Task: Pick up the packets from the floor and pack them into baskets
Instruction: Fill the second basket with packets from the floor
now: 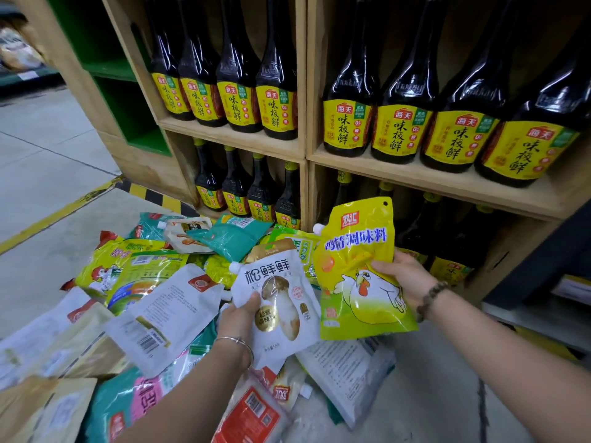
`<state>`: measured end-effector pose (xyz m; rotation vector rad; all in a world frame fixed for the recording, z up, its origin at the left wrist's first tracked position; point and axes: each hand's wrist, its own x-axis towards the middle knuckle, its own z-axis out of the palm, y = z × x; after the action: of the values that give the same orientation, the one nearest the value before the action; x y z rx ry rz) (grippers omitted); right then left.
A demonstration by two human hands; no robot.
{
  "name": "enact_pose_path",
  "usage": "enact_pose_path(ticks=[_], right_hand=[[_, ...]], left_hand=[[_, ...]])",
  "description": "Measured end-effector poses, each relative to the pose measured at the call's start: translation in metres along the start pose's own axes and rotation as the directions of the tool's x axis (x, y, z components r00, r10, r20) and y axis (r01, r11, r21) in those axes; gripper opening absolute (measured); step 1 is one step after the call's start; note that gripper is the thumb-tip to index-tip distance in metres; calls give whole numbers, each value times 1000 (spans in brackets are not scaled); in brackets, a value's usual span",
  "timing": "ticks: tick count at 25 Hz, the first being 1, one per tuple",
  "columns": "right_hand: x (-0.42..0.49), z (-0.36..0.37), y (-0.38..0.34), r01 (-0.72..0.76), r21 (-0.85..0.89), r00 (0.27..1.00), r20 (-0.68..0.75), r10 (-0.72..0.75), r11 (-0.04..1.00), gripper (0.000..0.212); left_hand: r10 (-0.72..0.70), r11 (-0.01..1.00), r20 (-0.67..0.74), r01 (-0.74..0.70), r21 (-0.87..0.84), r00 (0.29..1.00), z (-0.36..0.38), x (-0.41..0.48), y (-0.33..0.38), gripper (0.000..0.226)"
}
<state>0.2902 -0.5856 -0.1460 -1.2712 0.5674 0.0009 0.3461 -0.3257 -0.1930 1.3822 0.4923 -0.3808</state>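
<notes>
Head view: left grip (pixel 239 316) curled round lower edge of white mushroom packet (pixel 281 292), thumb pressed on front; spout cap at top corner, brown mushroom and black characters printed. Yellow-green chicken packet (pixel 355 270) pinched at right edge by right grip (pixel 404 278); cartoon hen, blue lettering, red logo. Both held above heap of packets (pixel 150 311) strewn on floor (pixel 57 161). Dark sauce bottles (pixel 399 132) ranged on wooden shelf (pixel 441 183) behind.

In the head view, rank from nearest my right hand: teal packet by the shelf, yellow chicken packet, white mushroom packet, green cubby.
1. Yellow chicken packet, held in the right hand.
2. White mushroom packet, just left, in the left hand.
3. Teal packet, on the pile behind.
4. Green cubby, far left.
</notes>
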Motion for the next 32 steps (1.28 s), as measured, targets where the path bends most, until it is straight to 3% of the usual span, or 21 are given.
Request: enact_pose_path(ticks=[3, 6, 9, 15, 21, 26, 29, 32], right_hand=[[-5, -9, 7, -57, 62, 998, 1, 57, 996, 18], [-12, -18, 6, -5, 77, 991, -131, 15, 997, 15], [-26, -34, 2, 57, 83, 968, -248, -35, 995, 14], [-60, -52, -27, 205, 112, 918, -366, -151, 972, 13], [-97, -52, -97, 370, -46, 829, -435, -352, 928, 11], [-143, -79, -158, 372, -200, 776, -469, -422, 906, 11], [-185, -103, -194, 422, -221, 714, -517, -473, 879, 18], [-231, -129, -212, 502, -239, 603, -592, -535, 831, 14]], left_hand=[[43, 999, -12, -43, 6, 999, 0, -2, 8, 33], [105, 994, 24, -106, 12, 994, 15, -14, 15, 39], [149, 989, 82, -149, 4, 985, 40, -33, 19, 23], [212, 977, 176, -214, -9, 961, 80, -52, 33, 12], [331, 943, 118, -325, -68, 936, 131, -90, 50, 36], [409, 910, 154, -387, -152, 900, 171, -130, 63, 20], [414, 897, 242, -349, -270, 877, 194, -170, 73, 18], [358, 924, 409, -257, -282, 839, 208, -217, 79, 21]])
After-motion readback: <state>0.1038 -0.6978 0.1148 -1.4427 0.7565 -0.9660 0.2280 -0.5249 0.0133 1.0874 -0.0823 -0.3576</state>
